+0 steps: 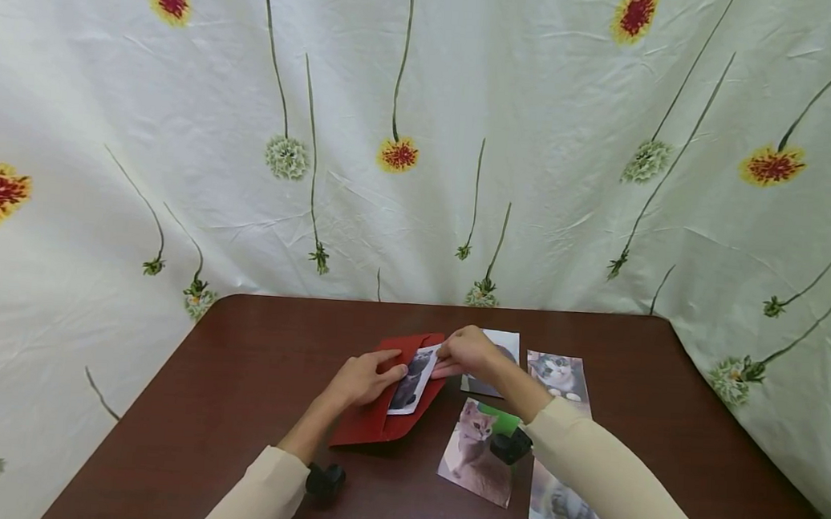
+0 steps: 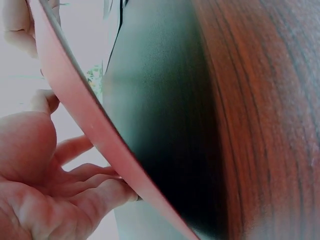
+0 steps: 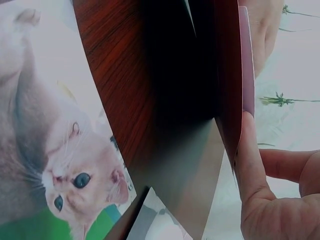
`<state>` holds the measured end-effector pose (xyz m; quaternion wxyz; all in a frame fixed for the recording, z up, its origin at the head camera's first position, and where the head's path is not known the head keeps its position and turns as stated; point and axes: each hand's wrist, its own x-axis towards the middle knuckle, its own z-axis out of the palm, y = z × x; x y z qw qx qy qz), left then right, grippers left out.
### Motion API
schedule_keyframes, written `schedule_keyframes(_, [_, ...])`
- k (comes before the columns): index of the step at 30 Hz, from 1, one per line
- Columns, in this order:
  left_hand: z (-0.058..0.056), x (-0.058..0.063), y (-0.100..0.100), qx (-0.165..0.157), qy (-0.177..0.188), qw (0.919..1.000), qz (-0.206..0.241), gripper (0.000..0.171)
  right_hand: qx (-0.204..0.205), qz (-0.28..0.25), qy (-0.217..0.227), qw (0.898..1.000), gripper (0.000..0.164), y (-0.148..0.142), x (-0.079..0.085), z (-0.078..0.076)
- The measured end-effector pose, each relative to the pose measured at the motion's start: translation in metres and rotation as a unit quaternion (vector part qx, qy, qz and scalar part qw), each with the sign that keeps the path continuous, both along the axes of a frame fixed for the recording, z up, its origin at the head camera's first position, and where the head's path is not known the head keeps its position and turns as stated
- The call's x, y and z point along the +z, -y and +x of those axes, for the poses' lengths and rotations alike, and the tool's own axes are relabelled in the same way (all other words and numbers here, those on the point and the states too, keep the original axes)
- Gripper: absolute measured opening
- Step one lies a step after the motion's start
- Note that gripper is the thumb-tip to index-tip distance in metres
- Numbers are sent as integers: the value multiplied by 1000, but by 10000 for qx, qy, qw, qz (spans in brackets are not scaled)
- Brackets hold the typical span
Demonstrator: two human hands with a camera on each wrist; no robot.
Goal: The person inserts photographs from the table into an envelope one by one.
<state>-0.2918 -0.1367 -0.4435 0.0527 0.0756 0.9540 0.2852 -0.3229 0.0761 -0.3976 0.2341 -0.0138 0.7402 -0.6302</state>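
Head view shows a red envelope tilted on the brown surface, shadow beneath its near edge. A small cat photo lies against its opening; how far it goes inside I cannot tell. The left hand's grip is loose, fingers resting on the envelope and thumb at the photo's left edge. The right hand's grip pinches the photo's right edge. Outside the envelope, a kitten picture and other prints lie to the right.
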Motion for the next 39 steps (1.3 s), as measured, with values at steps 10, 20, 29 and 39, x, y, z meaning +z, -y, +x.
schedule_keyframes(10, [-1, 0, 2, -78, -70, 9999, 28, 51, -27, -129, 80, 9999, 26, 8, -7, -3])
schedule_keyframes(20, [0, 2, 3, -74, -1, 9999, 85, 50, -53, -286, 277, 9992, 26, 18, -11, -4])
schedule_keyframes(29, [1, 2, 3, -102, 66, 9999, 114, 51, -146, -233, 437, 9987, 23, 26, -18, -8])
schedule_keyframes(39, [0, 2, 3, -107, 81, 9998, 133, 50, -181, -283, 320, 9989, 21, 29, -27, -10])
